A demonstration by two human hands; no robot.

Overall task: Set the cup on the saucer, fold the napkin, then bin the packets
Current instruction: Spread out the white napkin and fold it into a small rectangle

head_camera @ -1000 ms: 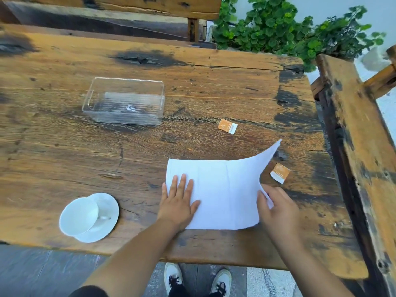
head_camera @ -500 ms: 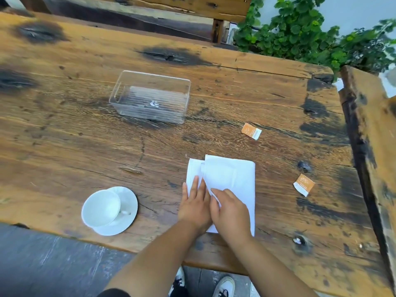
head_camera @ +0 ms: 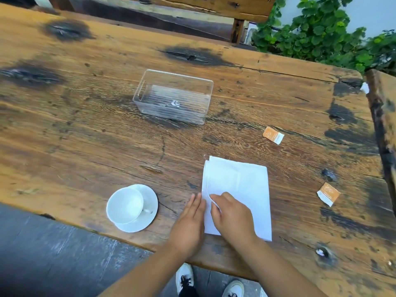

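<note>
An outdoor seating spot, like a café terrace or garden patio: a heavy, weathered plank table (head_camera: 107,129) with dark knots and cracks, rough wooden benches (head_camera: 192,5) along its far and right sides, grey paving (head_camera: 53,254) underfoot, and leafy green plants (head_camera: 321,33) against a pale wall. The white cup (head_camera: 125,205) on its saucer (head_camera: 147,213) and orange packets (head_camera: 273,135) (sugar-sachet sized) suit a coffee setting

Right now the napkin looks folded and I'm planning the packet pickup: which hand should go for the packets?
The right hand. Both packets lie on the table to the right of the napkin, on that hand's side. The left hand is at the napkin's left edge, farther away.
</note>
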